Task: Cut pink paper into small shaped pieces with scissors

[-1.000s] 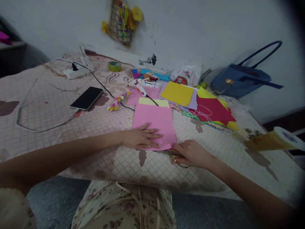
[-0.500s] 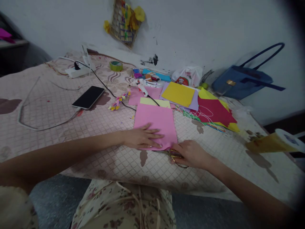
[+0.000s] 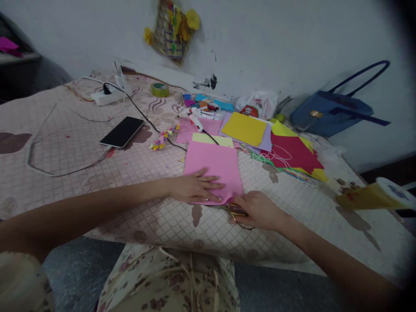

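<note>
A pink sheet of paper (image 3: 211,160) lies flat on the patterned tablecloth in front of me. My left hand (image 3: 195,187) rests on its lower part with the fingers spread. At the sheet's lower right corner my right hand (image 3: 255,210) is closed around gold-handled scissors (image 3: 239,215). The blades are mostly hidden at the paper's near edge. Close to the right hand, the corner of the sheet curls up slightly. A pale yellow sheet (image 3: 211,138) shows behind the pink one.
A white glue gun (image 3: 194,118) and a tablet-like device (image 3: 122,132) lie beyond. Yellow paper (image 3: 244,128), red paper (image 3: 289,151) and white string (image 3: 260,154) are to the right. Farther right stand a yellow cup (image 3: 367,195) and a blue bag (image 3: 328,112). Green tape (image 3: 160,90) sits behind.
The right hand with the scissors has shifted very slightly left along the near edge, and the paper's corner curls a bit more. The left hand stays on the sheet.
</note>
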### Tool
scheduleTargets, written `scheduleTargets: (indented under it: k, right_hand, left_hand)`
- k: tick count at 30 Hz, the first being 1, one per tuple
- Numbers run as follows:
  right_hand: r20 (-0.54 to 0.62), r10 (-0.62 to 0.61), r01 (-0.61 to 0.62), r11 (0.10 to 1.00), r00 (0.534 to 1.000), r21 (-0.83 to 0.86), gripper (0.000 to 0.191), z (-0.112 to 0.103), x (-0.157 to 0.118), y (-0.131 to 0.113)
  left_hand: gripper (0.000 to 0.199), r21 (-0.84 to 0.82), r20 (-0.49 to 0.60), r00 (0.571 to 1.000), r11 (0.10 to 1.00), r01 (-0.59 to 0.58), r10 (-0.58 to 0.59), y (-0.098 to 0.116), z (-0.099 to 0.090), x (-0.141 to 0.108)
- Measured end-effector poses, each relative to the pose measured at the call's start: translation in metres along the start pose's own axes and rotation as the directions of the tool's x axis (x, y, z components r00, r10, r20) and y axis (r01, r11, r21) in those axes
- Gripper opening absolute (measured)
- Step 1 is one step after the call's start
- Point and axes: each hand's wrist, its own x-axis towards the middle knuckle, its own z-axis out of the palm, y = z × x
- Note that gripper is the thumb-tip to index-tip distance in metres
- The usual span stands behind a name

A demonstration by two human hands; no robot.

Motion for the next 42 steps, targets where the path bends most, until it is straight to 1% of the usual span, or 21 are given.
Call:
scheduleTargets:
  k: [3,6,10,14,19,23,28,33,42]
  right_hand:
    - [-0.005,-0.02,0.02,1.0,1.0,0.01,0.035,0.001,0.0,0.001]
    - [0.0,-0.017,0.017,0.999,1.0,0.029,0.032,0.002,-0.001,0.003]
    - [0.008,-0.009,0.009,0.999,1.0,0.046,0.032,0.0,0.0,0.002]
    - [0.001,-0.016,0.016,0.999,1.0,0.05,0.036,-0.001,0.005,-0.002]
    - [-0.001,-0.03,0.03,0.998,1.0,0.051,0.035,0.001,0.006,-0.002]
    - [0.03,-0.03,0.029,0.999,0.999,0.044,0.033,0.001,0.004,0.001]
    - [0.031,-0.006,0.005,0.999,1.0,0.044,0.033,0.0,0.003,0.001]
    - [0.014,-0.005,0.005,0.999,1.0,0.05,0.032,0.001,0.003,0.001]
    - [0.029,0.001,-0.002,0.999,1.0,0.038,0.033,-0.001,0.008,-0.003]
  left_hand:
    - [0.041,0.026,0.01,1.0,1.0,-0.005,0.005,0.0,0.0,0.0]
    - [0.041,0.058,0.023,1.0,0.998,-0.005,0.004,0.002,-0.001,0.0]
    - [0.041,0.046,0.037,0.999,0.999,0.016,-0.018,0.003,-0.002,0.001]
    - [0.041,0.029,0.026,1.0,0.999,0.015,-0.016,0.003,-0.002,0.001]
    - [0.041,0.033,0.011,1.0,0.999,0.005,-0.005,0.001,0.0,0.001]
    - [0.04,0.037,-0.002,1.0,0.999,-0.009,0.009,0.001,0.001,0.002]
    - [0.041,0.025,0.014,1.0,1.0,0.007,-0.007,0.0,-0.004,-0.002]
    - [0.041,0.043,0.025,0.997,0.997,0.067,-0.068,-0.003,-0.008,-0.012]
    - [0.042,0.064,0.018,0.997,0.996,0.068,-0.07,-0.004,-0.006,-0.013]
